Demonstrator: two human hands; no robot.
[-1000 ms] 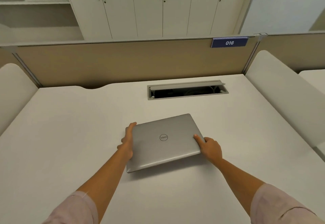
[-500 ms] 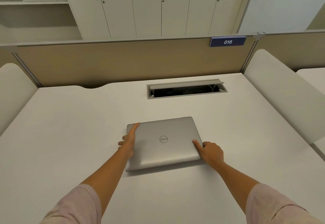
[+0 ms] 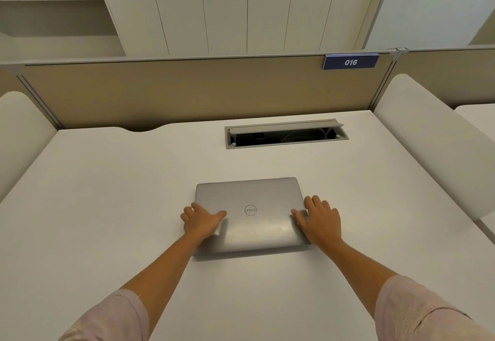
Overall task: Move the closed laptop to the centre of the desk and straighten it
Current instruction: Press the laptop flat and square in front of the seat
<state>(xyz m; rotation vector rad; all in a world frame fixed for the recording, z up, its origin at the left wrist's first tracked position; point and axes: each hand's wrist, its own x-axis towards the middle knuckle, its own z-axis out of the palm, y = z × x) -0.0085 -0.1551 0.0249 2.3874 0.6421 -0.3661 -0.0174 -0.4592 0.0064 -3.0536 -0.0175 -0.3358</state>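
A closed silver laptop [image 3: 250, 199] with a round logo on its lid lies flat on the white desk [image 3: 107, 207], near the middle, its edges nearly parallel to the desk's back edge. My left hand [image 3: 201, 220] grips its left side, thumb across the lid and fingers curled around the edge. My right hand [image 3: 319, 219] holds the right side the same way, thumb on the lid and fingers over the edge.
An open cable hatch [image 3: 286, 134] is cut into the desk behind the laptop. A beige partition [image 3: 187, 91] with a blue "016" label [image 3: 350, 62] closes the back. White side dividers [image 3: 434, 148] flank the desk, with cabinets beyond.
The laptop has turned from a skewed angle to nearly square with the desk. Both hands have slid along its sides, thumbs now lying on the lid.
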